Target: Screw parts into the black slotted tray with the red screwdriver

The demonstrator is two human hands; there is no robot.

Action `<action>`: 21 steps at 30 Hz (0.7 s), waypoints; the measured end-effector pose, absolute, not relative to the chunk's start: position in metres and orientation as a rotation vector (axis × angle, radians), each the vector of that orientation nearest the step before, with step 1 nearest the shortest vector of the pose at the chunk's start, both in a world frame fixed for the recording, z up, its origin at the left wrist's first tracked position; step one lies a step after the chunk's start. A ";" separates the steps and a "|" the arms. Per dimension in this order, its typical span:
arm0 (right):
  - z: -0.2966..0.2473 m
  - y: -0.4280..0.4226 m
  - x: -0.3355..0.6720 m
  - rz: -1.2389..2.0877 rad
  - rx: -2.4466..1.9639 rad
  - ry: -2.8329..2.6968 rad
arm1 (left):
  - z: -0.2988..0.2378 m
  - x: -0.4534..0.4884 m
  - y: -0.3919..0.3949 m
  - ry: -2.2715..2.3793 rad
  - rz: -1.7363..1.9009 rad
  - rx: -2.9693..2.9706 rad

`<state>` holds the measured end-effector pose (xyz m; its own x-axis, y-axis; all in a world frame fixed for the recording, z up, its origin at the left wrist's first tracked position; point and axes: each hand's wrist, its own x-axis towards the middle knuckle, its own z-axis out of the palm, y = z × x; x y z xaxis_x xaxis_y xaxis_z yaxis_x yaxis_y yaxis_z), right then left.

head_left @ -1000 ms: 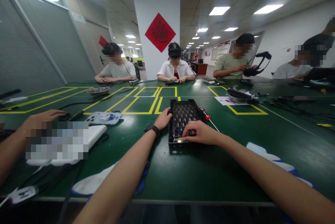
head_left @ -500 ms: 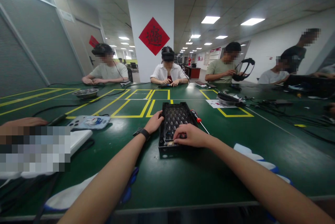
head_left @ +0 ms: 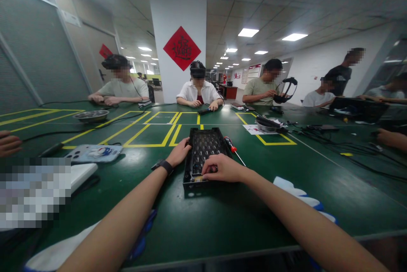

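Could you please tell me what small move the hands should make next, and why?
Perhaps gently test the small yellowish piece for looseness with the right hand: its fingertips are there, at the near end of the black case, and the left hand at the case's left side can brace it. How the piece sits is unclear.

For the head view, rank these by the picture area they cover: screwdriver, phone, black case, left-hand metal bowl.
1. Black case
2. Phone
3. Metal bowl; farther off, so true size unsure
4. Screwdriver

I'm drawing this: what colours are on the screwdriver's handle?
The screwdriver's handle is red and black, shown in the head view.
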<state>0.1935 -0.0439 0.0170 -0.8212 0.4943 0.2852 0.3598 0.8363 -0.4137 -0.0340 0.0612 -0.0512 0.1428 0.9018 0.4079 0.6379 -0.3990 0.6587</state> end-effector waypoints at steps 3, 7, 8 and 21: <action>0.018 -0.044 0.194 0.497 -0.649 -2.640 | -0.053 -0.035 0.063 1.498 1.146 2.109; 0.018 -0.044 0.194 0.548 -0.664 -2.638 | -0.057 -0.035 0.066 1.504 1.125 2.115; 0.018 -0.044 0.194 0.562 -0.667 -2.635 | -0.058 -0.035 0.067 1.503 1.115 2.114; 0.017 -0.041 0.194 0.559 -0.647 -2.650 | -0.057 -0.038 0.070 1.427 1.137 1.970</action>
<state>0.1944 -0.0407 0.0173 -0.8322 0.4988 0.2423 0.3583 0.8171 -0.4517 -0.0384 0.0696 -0.0574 0.1236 0.9265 0.3553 0.5532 -0.3616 0.7505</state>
